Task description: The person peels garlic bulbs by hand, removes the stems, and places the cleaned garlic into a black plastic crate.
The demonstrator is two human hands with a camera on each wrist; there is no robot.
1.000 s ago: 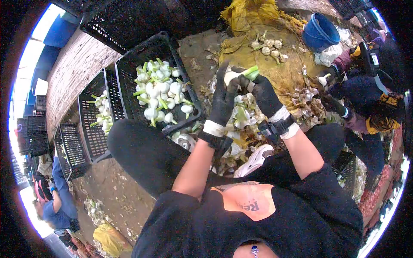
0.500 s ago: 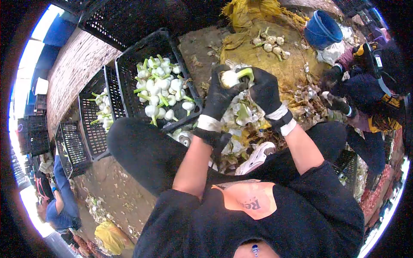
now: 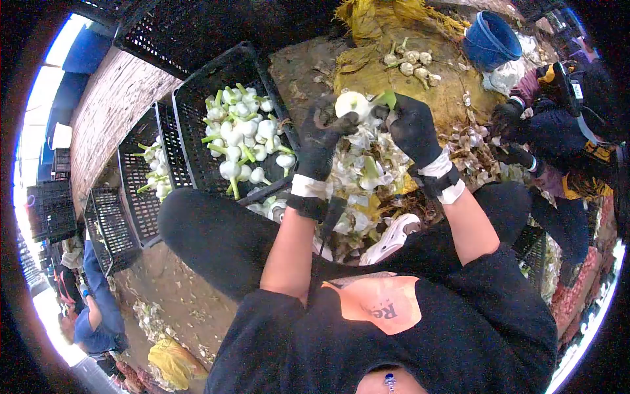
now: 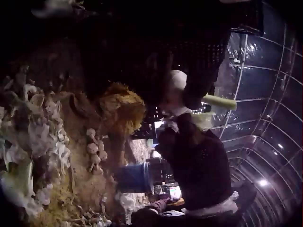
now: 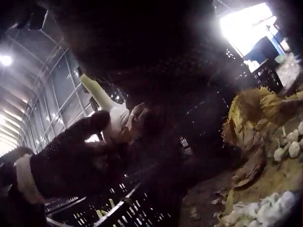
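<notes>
A white garlic bulb (image 3: 350, 105) with a short green stem is gripped by the left hand (image 3: 320, 134), gloved in black. Beside the stem, the gloved right hand (image 3: 415, 130) pinches a green-white leaf piece (image 3: 386, 100). In the left wrist view the bulb (image 4: 178, 80) and its stem (image 4: 219, 102) are above the right hand (image 4: 201, 163), a pale strip at its fingertips. The right wrist view has the stem (image 5: 97, 91) pointing up from the bulb (image 5: 118, 124), the left hand (image 5: 75, 153) around it; dark glove partly hides the bulb.
A black crate (image 3: 190, 141) of trimmed bulbs (image 3: 241, 134) stands at the left, more crates beyond. Untrimmed bulbs (image 3: 408, 62) lie on yellow sacking (image 3: 374, 77) near a blue bucket (image 3: 491, 41). Loose skins (image 3: 367, 172) cover the ground between the legs. Another person works at the right.
Both hands have shifted slightly apart. The bulb, earlier partly covered by fingers, shows more of its white side, and its stem end has turned beside the right fingers.
</notes>
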